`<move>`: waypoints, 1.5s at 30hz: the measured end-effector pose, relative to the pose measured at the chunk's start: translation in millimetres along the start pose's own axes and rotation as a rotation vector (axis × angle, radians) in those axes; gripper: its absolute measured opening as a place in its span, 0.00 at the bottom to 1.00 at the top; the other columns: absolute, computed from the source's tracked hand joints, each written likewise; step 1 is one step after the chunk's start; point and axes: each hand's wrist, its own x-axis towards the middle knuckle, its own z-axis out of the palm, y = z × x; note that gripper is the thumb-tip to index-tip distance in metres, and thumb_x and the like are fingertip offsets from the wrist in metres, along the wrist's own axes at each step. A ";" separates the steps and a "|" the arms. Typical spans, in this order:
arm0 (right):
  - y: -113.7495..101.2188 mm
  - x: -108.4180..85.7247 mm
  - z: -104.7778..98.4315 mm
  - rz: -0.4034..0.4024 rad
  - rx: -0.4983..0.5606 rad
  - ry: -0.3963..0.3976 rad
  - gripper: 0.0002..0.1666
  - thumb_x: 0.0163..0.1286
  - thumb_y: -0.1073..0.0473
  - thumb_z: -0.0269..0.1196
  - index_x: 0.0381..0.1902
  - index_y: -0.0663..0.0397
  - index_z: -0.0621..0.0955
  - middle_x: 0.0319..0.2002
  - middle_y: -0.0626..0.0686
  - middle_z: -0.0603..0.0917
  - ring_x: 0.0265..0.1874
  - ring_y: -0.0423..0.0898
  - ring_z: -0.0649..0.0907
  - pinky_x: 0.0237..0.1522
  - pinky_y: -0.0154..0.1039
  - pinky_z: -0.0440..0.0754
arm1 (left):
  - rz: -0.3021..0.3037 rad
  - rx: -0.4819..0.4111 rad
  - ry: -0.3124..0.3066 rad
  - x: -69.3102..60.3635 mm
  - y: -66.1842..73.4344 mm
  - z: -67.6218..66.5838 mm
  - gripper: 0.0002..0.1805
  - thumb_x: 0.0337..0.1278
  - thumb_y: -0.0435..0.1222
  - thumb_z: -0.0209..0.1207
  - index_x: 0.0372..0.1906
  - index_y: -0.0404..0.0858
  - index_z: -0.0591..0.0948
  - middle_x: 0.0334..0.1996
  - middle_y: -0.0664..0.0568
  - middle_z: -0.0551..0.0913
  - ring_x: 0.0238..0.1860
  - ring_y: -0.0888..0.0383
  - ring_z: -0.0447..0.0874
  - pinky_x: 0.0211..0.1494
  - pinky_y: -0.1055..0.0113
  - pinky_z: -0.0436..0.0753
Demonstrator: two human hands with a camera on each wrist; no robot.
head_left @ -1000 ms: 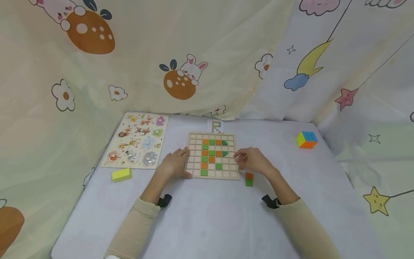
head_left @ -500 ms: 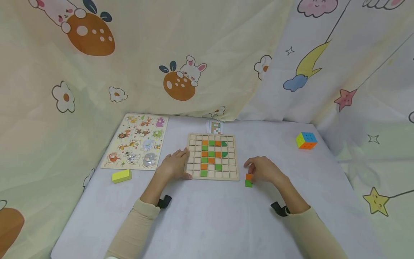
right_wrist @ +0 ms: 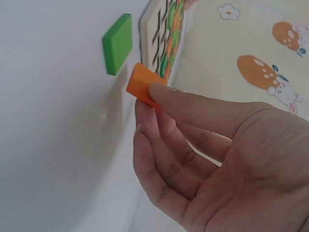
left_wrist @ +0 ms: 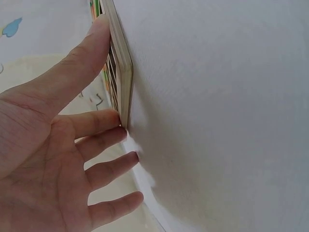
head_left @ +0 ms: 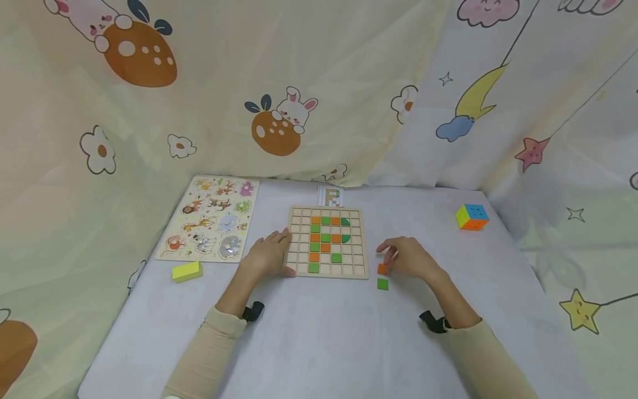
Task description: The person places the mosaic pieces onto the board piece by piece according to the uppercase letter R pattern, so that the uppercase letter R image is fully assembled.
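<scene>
My right hand (head_left: 411, 259) pinches an orange square tile (right_wrist: 144, 83) between thumb and fingers, just above the table right of the board. Below it lies a green square tile (head_left: 382, 284) on the cloth, apart from the orange one. My left hand (head_left: 266, 256) rests against the wooden grid board (head_left: 365, 249) at its left side. In the left wrist view, the thumb and index finger touch the board's edge (left_wrist: 124, 72) near a corner, with the fingers straight and spread. Orange and green tiles, among them two with a rounded side, form a pattern in the board's cells.
A pattern card (head_left: 331, 195) lies behind the board. At the left are an animal puzzle board (head_left: 209, 221) and a yellow block (head_left: 187, 271). A coloured puzzle cube (head_left: 472, 216) sits at the back right. Printed curtains (head_left: 349, 111) hang behind the table.
My right hand has moved right from the board's edge to the two loose tiles, pinched the orange one and drawn it away from the green one. The left hand has stayed in place.
</scene>
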 end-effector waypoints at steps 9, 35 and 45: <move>-5.6 11.1 -1.1 -0.080 0.084 0.023 0.20 0.61 0.69 0.72 0.53 0.58 0.87 0.32 0.48 0.88 0.33 0.45 0.86 0.36 0.40 0.85 | 0.001 -0.009 0.002 -1.0 -0.6 0.1 0.62 0.46 0.53 0.79 0.81 0.31 0.59 0.82 0.40 0.57 0.82 0.38 0.53 0.80 0.36 0.58; -42.1 37.2 38.7 -0.130 0.143 -0.051 0.19 0.62 0.69 0.75 0.51 0.57 0.87 0.30 0.48 0.88 0.28 0.44 0.85 0.32 0.39 0.84 | -0.003 -0.004 -0.002 1.1 -1.3 2.8 0.63 0.46 0.53 0.79 0.81 0.32 0.59 0.82 0.41 0.56 0.82 0.39 0.52 0.80 0.37 0.57; -43.8 33.2 39.0 -0.094 0.107 0.009 0.22 0.57 0.65 0.79 0.51 0.56 0.87 0.35 0.49 0.86 0.33 0.44 0.83 0.35 0.39 0.84 | -0.007 -0.004 -0.002 -1.2 0.5 0.7 0.62 0.48 0.52 0.79 0.81 0.31 0.59 0.82 0.40 0.57 0.82 0.39 0.53 0.80 0.36 0.58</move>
